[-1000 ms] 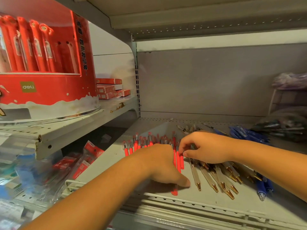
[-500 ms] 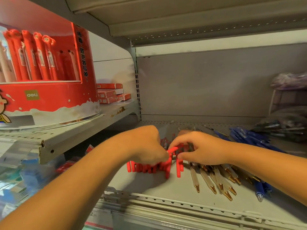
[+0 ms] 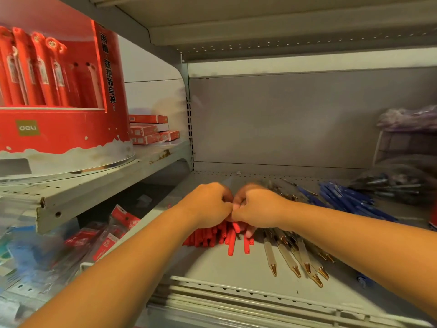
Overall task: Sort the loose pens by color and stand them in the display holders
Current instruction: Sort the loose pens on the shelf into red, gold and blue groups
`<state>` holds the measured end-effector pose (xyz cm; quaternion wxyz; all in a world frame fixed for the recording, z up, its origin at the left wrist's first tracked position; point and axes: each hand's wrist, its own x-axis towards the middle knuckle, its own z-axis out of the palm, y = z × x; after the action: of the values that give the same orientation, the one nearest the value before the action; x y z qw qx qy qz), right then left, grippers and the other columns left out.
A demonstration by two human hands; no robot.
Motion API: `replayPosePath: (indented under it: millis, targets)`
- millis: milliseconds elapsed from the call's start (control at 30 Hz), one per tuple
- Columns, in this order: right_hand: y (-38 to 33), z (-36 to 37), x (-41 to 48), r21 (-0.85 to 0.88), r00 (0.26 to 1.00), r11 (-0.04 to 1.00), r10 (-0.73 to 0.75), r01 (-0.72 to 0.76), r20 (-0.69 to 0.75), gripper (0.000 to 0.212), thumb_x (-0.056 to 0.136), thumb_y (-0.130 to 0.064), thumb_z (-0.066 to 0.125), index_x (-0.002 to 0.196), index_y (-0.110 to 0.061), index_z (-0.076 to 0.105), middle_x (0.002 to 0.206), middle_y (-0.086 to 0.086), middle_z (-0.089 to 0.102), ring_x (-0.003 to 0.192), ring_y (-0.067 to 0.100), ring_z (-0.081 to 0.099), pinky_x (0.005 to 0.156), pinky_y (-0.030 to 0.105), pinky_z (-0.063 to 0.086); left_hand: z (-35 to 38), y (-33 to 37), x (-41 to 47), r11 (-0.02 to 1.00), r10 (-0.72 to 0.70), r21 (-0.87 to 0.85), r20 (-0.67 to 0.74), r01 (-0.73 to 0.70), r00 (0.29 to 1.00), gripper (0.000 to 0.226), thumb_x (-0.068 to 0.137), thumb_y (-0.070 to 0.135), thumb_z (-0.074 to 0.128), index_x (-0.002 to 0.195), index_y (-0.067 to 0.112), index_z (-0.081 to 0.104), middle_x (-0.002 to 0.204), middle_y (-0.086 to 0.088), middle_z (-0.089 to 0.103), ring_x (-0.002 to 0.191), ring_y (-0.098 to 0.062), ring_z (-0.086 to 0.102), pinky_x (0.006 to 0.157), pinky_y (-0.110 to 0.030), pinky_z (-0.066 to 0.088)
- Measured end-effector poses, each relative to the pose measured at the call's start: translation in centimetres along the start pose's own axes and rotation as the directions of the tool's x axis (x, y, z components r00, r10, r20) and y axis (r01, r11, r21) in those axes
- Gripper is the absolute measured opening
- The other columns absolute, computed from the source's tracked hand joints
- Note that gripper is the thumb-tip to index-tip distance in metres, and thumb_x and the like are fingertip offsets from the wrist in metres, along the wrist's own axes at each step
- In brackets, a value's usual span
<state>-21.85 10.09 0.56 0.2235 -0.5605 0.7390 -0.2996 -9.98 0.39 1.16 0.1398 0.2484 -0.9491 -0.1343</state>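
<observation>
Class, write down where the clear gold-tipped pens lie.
Head view: the clear gold-tipped pens lie on the lower shelf, front right, between the red pens and the blue pens.

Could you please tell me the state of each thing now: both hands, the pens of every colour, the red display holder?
left hand, curled round the red pens.
right hand, curled on the same bunch, touching the left hand.
red pens, bunched together under both hands.
clear pens, lying loose, fanned out.
blue pens, lying in a loose pile, untouched.
red display holder, upright, partly filled.
</observation>
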Motion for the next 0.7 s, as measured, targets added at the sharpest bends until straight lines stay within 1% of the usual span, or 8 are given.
replayPosePath:
  millis: [100, 200, 267, 367, 433, 500, 567, 700]
  targets:
    - [0.5, -0.7, 0.7, -0.107, 0.999, 0.993, -0.04, 0.043, 0.037, 0.021, 0.087, -0.026, 0.065, 0.074, -0.011, 0.068, 0.062, -0.002, 0.062, 0.043, 0.007, 0.056, 0.045, 0.017, 0.045, 0.1, -0.8, -0.2, 0.999, 0.037, -0.023, 0.074, -0.035, 0.997, 0.024, 0.094, 0.02, 0.048, 0.099, 0.022, 0.072, 0.092, -0.004, 0.07, 0.083, -0.022, 0.061, 0.074, -0.033, 0.05]
    - [1.5, -3.1, 2.0, -0.273, 0.997, 0.959, -0.078, 0.07, -0.018, 0.017, 0.088, -0.034, 0.063, 0.077, -0.024, 0.072, 0.064, -0.011, 0.065, 0.053, -0.002, 0.057, 0.048, 0.013, 0.043, 0.4, -1.5, -0.6, 0.999, 0.052, -0.006, 0.146, -0.052, 0.988, 0.026, 0.1, 0.033, 0.045, 0.11, 0.03, 0.07, 0.104, 0.008, 0.067, 0.096, -0.015, 0.058, 0.09, -0.035, 0.046]
    - [2.3, -4.8, 3.1, -0.336, 0.991, 0.939, -0.107, 0.073, -0.082, 0.016, 0.092, -0.026, 0.059, 0.083, -0.034, 0.07, 0.08, -0.018, 0.068, 0.074, -0.005, 0.061, 0.06, 0.015, 0.043, 0.8, -1.5, -0.8, 0.994, 0.084, 0.063, 0.15, -0.094, 0.985, 0.029, 0.099, 0.049, 0.045, 0.115, 0.036, 0.064, 0.107, 0.015, 0.061, 0.103, -0.012, 0.053, 0.101, -0.043, 0.035]
    - [3.4, -5.9, 5.1, -0.401, 0.994, 0.915, -0.081, 0.048, -0.068, 0.022, 0.093, -0.019, 0.058, 0.091, -0.038, 0.07, 0.102, -0.014, 0.07, 0.09, 0.001, 0.06, 0.074, 0.021, 0.042, 1.2, -0.9, -1.3, 0.973, 0.139, 0.158, 0.168, -0.166, 0.976, 0.054, 0.084, 0.079, 0.041, 0.124, 0.045, 0.05, 0.112, 0.013, 0.05, 0.115, -0.018, 0.044, 0.103, -0.045, 0.023]
    - [4.0, -5.6, 6.2, -0.486, 0.999, 0.874, -0.033, 0.027, -0.003, 0.026, 0.094, -0.02, 0.056, 0.111, -0.035, 0.069, 0.125, -0.011, 0.064, 0.111, 0.007, 0.057, 0.089, 0.024, 0.04, 1.7, -0.6, -1.8, 0.958, 0.198, 0.154, 0.259, -0.243, 0.945, 0.074, 0.074, 0.089, 0.04, 0.136, 0.049, 0.033, 0.132, 0.009, 0.042, 0.128, -0.02, 0.033, 0.111, -0.046, 0.017]
    - [4.3, -5.0, 7.0, -0.56, 0.999, 0.828, 0.006, 0.022, 0.047, 0.035, 0.098, -0.024, 0.051, 0.132, -0.029, 0.059, 0.143, -0.005, 0.052, 0.129, 0.015, 0.047, 0.102, 0.031, 0.033, 2.1, -0.3, -2.4, 0.924, 0.255, 0.192, 0.335, -0.331, 0.907, 0.084, 0.073, 0.089, 0.041, 0.144, 0.05, 0.019, 0.155, 0.013, 0.022, 0.141, -0.021, 0.016, 0.114, -0.049, 0.008]
    - [4.3, -4.4, 7.5, -0.576, 0.996, 0.817, 0.022, 0.033, 0.088, 0.038, 0.102, -0.026, 0.044, 0.139, -0.028, 0.052, 0.15, -0.003, 0.045, 0.136, 0.018, 0.041, 0.107, 0.033, 0.03, 2.6, -0.2, -2.6, 0.886, 0.287, 0.255, 0.356, -0.388, 0.889, 0.081, 0.081, 0.084, 0.036, 0.149, 0.047, 0.011, 0.162, 0.013, 0.006, 0.145, -0.023, 0.006, 0.115, -0.05, 0.002]
    - [3.8, -3.9, 8.0, -0.585, 0.984, 0.806, 0.018, 0.091, 0.177, 0.035, 0.103, -0.022, 0.043, 0.135, -0.027, 0.058, 0.14, -0.005, 0.055, 0.124, 0.015, 0.051, 0.105, 0.033, 0.037, 3.1, -0.1, -2.4, 0.817, 0.338, 0.363, 0.327, -0.448, 0.882, 0.073, 0.091, 0.074, 0.025, 0.152, 0.035, 0.018, 0.163, 0.004, 0.012, 0.147, -0.024, 0.013, 0.118, -0.049, 0.004]
